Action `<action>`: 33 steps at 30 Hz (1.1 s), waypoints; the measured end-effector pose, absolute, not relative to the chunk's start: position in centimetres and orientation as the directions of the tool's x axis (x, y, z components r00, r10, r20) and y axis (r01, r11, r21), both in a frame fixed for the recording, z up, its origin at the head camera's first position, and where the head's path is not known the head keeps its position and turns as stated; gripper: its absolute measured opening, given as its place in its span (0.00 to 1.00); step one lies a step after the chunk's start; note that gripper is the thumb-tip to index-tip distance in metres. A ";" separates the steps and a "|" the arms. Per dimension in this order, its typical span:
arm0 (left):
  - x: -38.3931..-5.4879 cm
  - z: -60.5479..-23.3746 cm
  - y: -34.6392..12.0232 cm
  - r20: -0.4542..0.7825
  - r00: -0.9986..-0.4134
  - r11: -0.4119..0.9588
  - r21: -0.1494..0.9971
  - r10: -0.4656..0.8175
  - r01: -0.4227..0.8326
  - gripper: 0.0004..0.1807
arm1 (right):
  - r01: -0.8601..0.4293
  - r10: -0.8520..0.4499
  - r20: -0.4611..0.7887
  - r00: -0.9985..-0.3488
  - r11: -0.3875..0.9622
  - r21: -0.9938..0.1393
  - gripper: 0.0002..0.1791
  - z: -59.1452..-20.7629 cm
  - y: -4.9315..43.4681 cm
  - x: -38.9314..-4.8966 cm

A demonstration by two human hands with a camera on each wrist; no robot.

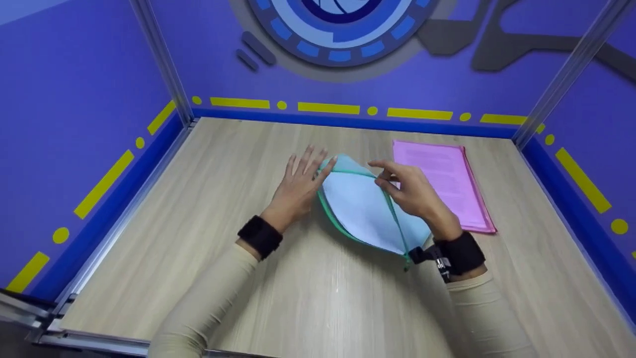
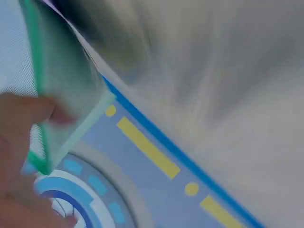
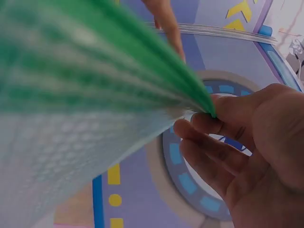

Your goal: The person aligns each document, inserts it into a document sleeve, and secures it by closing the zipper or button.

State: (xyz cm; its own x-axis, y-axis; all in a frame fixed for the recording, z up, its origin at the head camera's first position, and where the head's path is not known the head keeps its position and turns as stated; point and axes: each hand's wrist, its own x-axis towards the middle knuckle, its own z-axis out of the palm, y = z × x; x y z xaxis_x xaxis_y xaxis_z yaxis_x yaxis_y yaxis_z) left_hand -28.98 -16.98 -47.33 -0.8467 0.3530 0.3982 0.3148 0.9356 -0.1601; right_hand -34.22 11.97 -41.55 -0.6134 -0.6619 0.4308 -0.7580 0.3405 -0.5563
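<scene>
A green mesh zipper pouch (image 1: 347, 163) lies tilted in the middle of the table, its mouth gaping towards the person. White paper (image 1: 355, 209) shows inside it. My left hand (image 1: 297, 191), fingers spread and mostly straight, is at the pouch's far left corner; the left wrist view shows its blurred fingers over the mesh edge. With thumb and forefinger my right hand (image 1: 415, 191) pinches the green zipper edge (image 3: 190, 88) and holds it up. The zipper's near end (image 1: 407, 266) hangs by the right wrist strap.
A pink mesh pouch (image 1: 447, 186) with printed sheets in it lies to the right, partly behind the right hand. Blue panels (image 1: 348, 94) with yellow marks stand along the back and sides of the wooden table (image 1: 238, 164). Black straps (image 1: 261, 237) circle both wrists.
</scene>
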 end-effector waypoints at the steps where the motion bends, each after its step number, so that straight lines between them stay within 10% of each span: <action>1: -29.1 -47.1 -17.1 0.369 -0.841 0.918 -0.190 0.396 0.349 0.56 | -0.753 -0.671 0.416 -0.614 0.341 -0.563 0.23 -41.3 11.9 -34.2; 7: -30.0 -46.3 -17.7 0.460 -0.674 0.814 -0.269 0.578 0.515 0.27 | -0.763 -0.726 0.377 -0.575 0.311 -0.566 0.24 -40.3 11.5 -34.0; 13: -29.9 -44.2 -19.1 0.658 -0.609 0.875 -0.168 0.443 0.455 0.06 | -0.773 -0.741 0.391 -0.546 0.266 -0.576 0.22 -38.3 13.7 -32.7; 19: -29.5 -39.9 -20.2 0.679 -0.681 0.932 -0.015 0.274 0.361 0.08 | -0.762 -0.679 0.456 -0.576 0.242 -0.601 0.23 -35.2 19.6 -31.7; 27: -30.1 -37.7 -21.3 0.523 -0.829 0.958 0.078 0.196 0.276 0.08 | -0.591 -0.704 0.224 -0.674 0.332 -0.735 0.35 -36.1 22.7 -33.2; 33: -29.6 -36.7 -21.9 0.356 -0.924 0.977 0.102 0.139 0.186 0.10 | -0.617 -0.651 0.278 -0.706 0.374 -0.693 0.23 -37.3 20.1 -34.9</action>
State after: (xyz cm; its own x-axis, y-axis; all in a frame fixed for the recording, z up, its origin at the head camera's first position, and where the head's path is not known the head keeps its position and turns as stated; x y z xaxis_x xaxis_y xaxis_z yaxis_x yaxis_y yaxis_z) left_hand -29.56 -21.93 -36.66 -0.9242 0.1386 0.3558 0.1857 0.9773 0.1016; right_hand -34.88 20.13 -37.26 -0.7064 -0.6507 0.2783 -0.6171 0.3737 -0.6925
